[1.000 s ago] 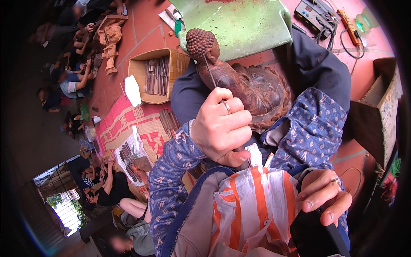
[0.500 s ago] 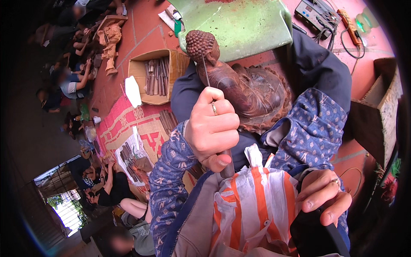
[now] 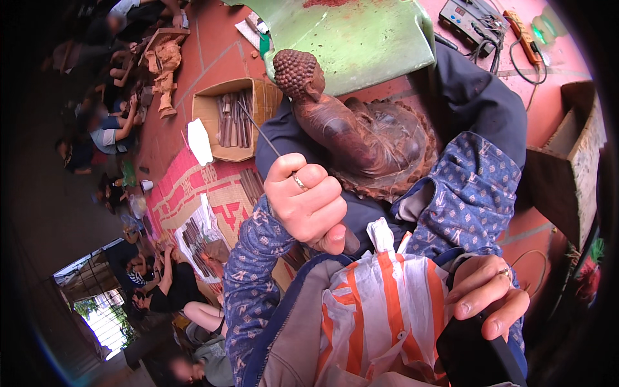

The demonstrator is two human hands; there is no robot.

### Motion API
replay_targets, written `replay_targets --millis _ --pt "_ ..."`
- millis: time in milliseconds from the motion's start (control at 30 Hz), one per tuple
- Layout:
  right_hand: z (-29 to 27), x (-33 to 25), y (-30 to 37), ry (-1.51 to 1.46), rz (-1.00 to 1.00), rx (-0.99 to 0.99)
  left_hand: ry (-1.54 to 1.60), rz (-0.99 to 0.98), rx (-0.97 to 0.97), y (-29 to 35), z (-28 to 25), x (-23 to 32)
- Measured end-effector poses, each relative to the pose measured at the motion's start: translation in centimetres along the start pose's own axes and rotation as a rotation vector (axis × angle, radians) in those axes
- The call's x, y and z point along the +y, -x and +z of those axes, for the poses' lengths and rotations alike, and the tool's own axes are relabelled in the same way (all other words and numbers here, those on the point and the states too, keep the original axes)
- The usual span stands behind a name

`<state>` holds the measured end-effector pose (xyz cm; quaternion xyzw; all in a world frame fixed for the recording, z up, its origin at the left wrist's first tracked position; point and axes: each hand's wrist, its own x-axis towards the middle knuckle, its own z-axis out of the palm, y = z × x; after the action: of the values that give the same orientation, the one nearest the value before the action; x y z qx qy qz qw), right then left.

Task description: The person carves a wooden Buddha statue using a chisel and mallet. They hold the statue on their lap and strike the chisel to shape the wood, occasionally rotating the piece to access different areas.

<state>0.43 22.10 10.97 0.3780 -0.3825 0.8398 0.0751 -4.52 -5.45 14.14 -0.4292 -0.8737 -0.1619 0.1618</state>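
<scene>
My left hand (image 3: 306, 203) is closed round the handle of a carving chisel (image 3: 261, 133), whose thin metal shaft points up and left toward the cardboard box. Right of that hand, a dark brown carved wooden Buddha statue (image 3: 361, 138) leans across my lap, its knobbed head toward the upper left; the chisel is apart from it. At the lower right, my right hand (image 3: 488, 293) curls its fingers over the edge of a black flat object (image 3: 477, 351), partly cut off by the frame. An orange-and-white striped cloth (image 3: 387, 309) covers my front.
A cardboard box (image 3: 213, 151) of chisels stands left of the statue. More tools lie on a patterned mat (image 3: 184, 184). A green plastic chair (image 3: 348, 58) is ahead. A control box (image 3: 471, 22), power strip (image 3: 521, 35) and wooden box (image 3: 570, 168) are right. People sit at left.
My left hand has moved left and slightly down. The chisel's shaft has swung away from the statue's head toward the cardboard box. My right hand has stayed put.
</scene>
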Motion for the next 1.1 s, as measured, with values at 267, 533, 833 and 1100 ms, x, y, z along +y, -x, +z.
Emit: replay_targets --millis 267,533,833,1100 --pt "-0.2 0.0 0.0 -0.019 0.028 -0.006 0.333 0.063 0.032 -1.3 1.6 -0.8" --pt "-0.5 0.2 0.2 -0.017 -0.013 -0.001 0.385 0.045 0.042 -2.1 1.6 -0.9" --pt "-0.7 0.1 0.3 -0.027 -0.026 0.033 0.460 -0.010 0.060 -2.7 0.9 -0.9" --pt "-1.0 0.2 0.2 -0.036 -0.006 0.053 0.362 0.004 0.032 -2.9 2.0 -0.7"
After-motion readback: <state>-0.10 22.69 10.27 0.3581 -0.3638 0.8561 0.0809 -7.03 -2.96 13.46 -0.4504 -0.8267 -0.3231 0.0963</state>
